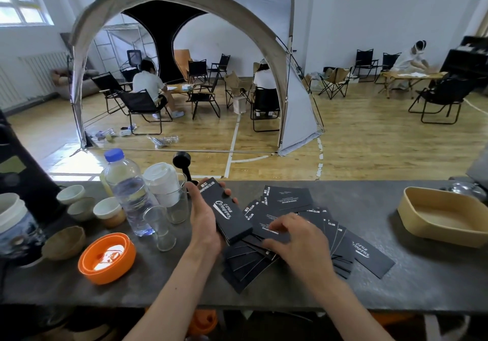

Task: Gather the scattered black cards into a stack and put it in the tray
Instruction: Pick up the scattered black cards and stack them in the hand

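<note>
Glass cups [169,208] and a water bottle [129,195] crowd the left hand [203,216].

- A counter [369,288] spans the lower half of the frame.
- The spread cards [295,224] lie at its centre, under the right hand [298,240].
- The left hand [208,222] holds a stack of cards [227,211] just left of the spread.
- The tray [443,216] sits at the right edge, well apart from the cards.
- A water bottle [129,190], glasses [169,201] and cups [87,203] stand left of the hands.
- A lid [105,259] lies lower left, in front of them.
- A tent [184,63] stands behind the counter, upper centre.
</note>
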